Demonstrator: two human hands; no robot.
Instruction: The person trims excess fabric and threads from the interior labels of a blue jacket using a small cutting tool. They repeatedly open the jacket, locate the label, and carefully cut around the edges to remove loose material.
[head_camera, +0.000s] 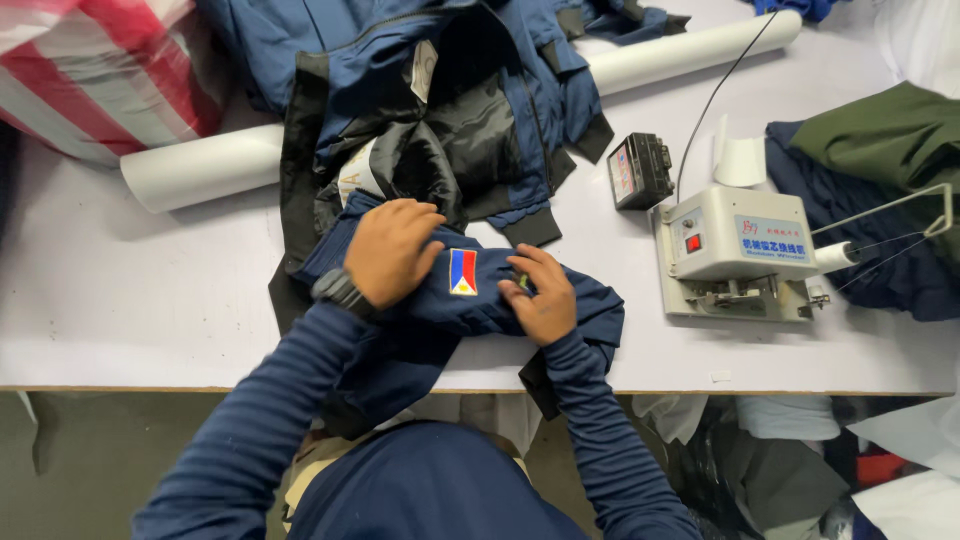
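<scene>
Setting: White counter (130, 300) in a sewing workroom, seen from above; cloth is piled along its far and right edges.
Jacket: a dark blue jacket (420, 90) with black lining lies spread across the middle of the counter, over a long white tube (200, 165).
Sleeve: one blue sleeve (590, 305) is pulled toward the person at the near edge, with a sewn flag patch (463, 272) facing up between the two hands.
Left hand: the left hand (390, 250) lies flat with fingers loosely spread, pressing the sleeve down just left of the patch; a dark watch (335, 290) sits at the wrist.
Right hand: the right hand (540, 295) has its fingers drawn together, pinching the sleeve cloth just right of the patch.
Step in hand: it looks like smoothing or checking the cloth around the patch.
Next move: it would call for keeping the sleeve taut and flat while the pinched spot is handled.
Nearby: a small grey bobbin-winding machine (740, 250) and a black box (640, 170) stand to the right, apart from the sleeve.
Hard to see: whatever small thing sits under the right fingertips cannot be made out; the sleeve's cuff hangs over the counter edge, and the striped bag (100, 70) is cut off.
</scene>
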